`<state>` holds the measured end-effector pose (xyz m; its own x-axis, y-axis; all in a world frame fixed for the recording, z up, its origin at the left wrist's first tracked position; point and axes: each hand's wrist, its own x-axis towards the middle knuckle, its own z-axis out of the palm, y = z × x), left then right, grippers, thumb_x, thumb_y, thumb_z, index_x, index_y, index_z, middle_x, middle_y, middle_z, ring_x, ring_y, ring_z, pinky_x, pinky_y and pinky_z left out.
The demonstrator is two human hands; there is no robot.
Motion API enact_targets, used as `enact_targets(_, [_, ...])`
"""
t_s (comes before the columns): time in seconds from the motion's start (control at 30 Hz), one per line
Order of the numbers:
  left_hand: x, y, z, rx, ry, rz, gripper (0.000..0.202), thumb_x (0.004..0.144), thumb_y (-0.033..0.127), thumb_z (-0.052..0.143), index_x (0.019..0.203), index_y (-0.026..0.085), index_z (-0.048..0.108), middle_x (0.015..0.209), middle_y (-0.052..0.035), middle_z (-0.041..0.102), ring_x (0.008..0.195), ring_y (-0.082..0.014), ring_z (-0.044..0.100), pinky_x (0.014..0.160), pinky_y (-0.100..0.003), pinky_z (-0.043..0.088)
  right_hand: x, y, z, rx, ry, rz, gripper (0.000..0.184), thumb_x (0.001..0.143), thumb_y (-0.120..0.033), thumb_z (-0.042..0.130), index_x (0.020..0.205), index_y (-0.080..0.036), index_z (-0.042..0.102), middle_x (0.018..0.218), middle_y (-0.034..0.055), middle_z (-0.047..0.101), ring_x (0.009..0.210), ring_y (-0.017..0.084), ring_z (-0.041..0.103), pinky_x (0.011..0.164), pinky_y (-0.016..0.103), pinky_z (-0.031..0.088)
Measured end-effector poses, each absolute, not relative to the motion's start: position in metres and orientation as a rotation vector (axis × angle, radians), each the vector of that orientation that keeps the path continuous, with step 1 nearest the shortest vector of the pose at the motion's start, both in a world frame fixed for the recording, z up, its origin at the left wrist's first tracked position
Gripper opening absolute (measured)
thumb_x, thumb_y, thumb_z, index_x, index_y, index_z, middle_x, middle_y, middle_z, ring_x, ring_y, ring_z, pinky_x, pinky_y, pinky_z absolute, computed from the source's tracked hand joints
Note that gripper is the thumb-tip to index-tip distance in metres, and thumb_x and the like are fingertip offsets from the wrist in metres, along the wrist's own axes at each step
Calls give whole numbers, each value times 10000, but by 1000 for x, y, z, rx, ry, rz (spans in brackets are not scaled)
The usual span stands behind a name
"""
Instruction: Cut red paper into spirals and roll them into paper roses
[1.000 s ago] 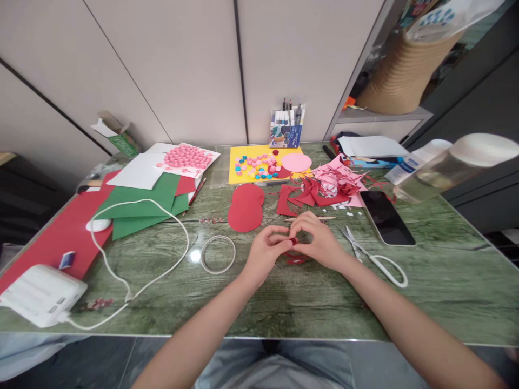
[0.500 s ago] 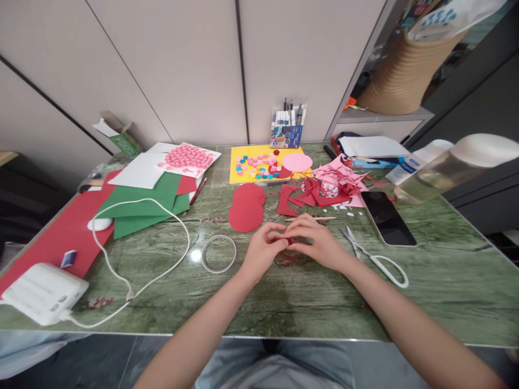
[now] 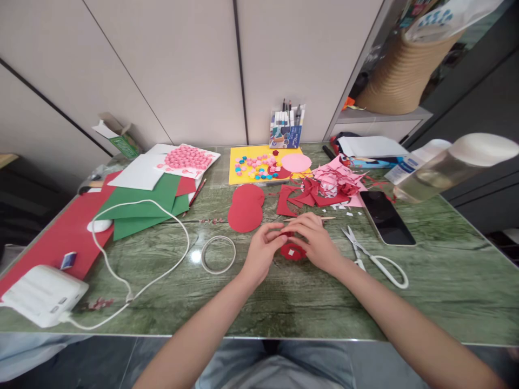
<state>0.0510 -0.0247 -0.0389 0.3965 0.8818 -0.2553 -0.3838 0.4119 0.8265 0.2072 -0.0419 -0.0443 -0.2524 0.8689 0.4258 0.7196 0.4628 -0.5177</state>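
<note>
My left hand (image 3: 263,252) and my right hand (image 3: 314,241) meet over the middle of the green table (image 3: 284,292). Both pinch a small red paper piece (image 3: 292,250) between their fingertips; a white bit shows on its underside. The piece hangs just above the tabletop. Two red paper circles (image 3: 245,208) lie just beyond the left hand. White-handled scissors (image 3: 375,257) lie right of my right hand. A thin wooden stick (image 3: 324,219) rests behind the right hand.
A clear tape ring (image 3: 218,254) lies left of my hands. A white power bank (image 3: 42,294) with a looping cable (image 3: 138,246) sits at the left. A phone (image 3: 386,217), red paper scraps (image 3: 320,190), yellow sheet with small rolls (image 3: 259,165) and green sheets (image 3: 141,205) lie farther back.
The red paper piece has dropped lower and shows more between my fingers, its white underside now visible. Both hands stayed in the same place, fingers shifting slightly.
</note>
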Motion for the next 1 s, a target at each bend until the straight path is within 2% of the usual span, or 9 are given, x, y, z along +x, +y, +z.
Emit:
enact_targets(0.5, [50,-26,-41,803,764,869,277,652,162,701,904,149,585,791,-24,690,712,-111,617,691,-227,449,210,-39,-38,-1280,-1932,381,67,750,-253,677,782,-216,632,825,45,632,880,221,520,778,383,415])
enact_targets(0.77, [51,-27,-42,866,780,855,268,643,167,707,888,151,598,807,-25,681,717,-118,618,707,-242,452,211,-39,-34,-1288,-1954,447,135,709,-193,705,708,-214,572,839,27,628,889,216,514,788,380,402])
enact_targets(0.9, [51,-27,-43,879,802,847,275,638,163,716,883,149,591,758,-14,678,697,-110,620,701,-233,456,211,-39,-33,-1278,-1980,456,153,702,-199,715,713,-210,562,833,23,620,885,212,509,787,370,399])
enact_targets(1.0, [50,-26,-43,858,820,881,294,638,177,720,899,151,588,770,-15,688,683,-110,624,687,-235,465,214,-39,-33,-1256,-1998,462,140,714,-242,713,795,-212,603,864,33,626,907,212,511,808,373,407])
